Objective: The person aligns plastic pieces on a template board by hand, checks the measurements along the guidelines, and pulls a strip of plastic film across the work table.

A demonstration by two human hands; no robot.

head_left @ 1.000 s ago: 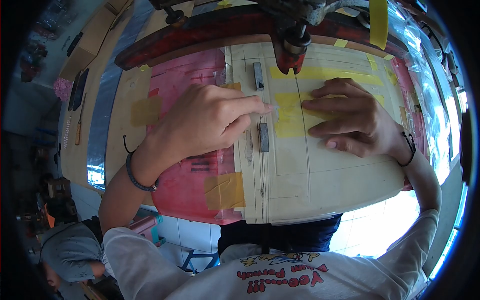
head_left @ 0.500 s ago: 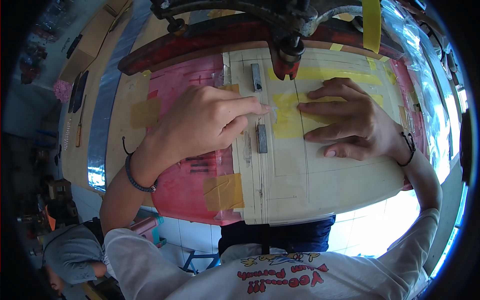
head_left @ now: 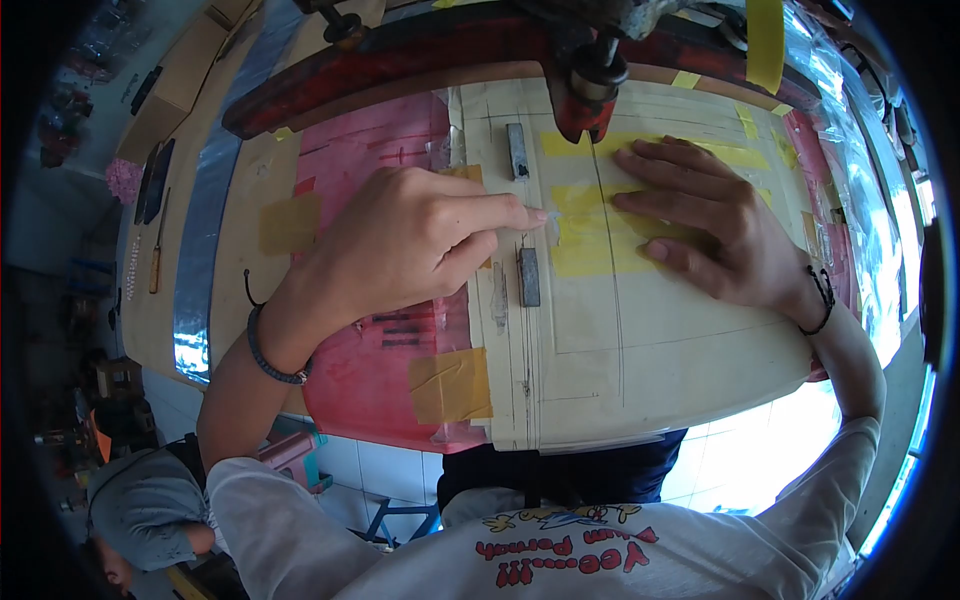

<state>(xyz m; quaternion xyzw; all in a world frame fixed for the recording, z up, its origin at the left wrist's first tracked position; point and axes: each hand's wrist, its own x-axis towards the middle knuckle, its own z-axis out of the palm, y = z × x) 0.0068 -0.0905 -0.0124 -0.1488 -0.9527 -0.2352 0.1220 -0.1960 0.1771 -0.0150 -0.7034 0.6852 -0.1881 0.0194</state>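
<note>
My left hand (head_left: 420, 235) rests over the red sheet, its index finger reaching right to the cream board (head_left: 590, 370) beside the yellow tape (head_left: 580, 235). Its other fingers are curled in, and anything pinched at the fingertip is too small to make out. My right hand (head_left: 715, 215) lies palm down on the yellow tape and board, fingers spread, holding nothing. One grey metal block (head_left: 517, 152) sits above my left fingertip and another grey metal block (head_left: 529, 277) below it, both along the pencil lines. Under my left wrist is the red sheet (head_left: 360, 390), with brown tape (head_left: 450, 385).
A red metal frame (head_left: 450, 45) with a clamp-like foot (head_left: 590, 95) spans the board's far side. A yellow strip (head_left: 765, 45) hangs from it. Tools, among them an awl (head_left: 156, 260), lie at the left. Another person (head_left: 150, 510) is low at the left. A blue stool (head_left: 400, 515) stands below.
My right hand has shifted slightly, its fingers now closer to the upper tape and its thumb higher. My left hand has stayed nearly in place. The view has moved a little.
</note>
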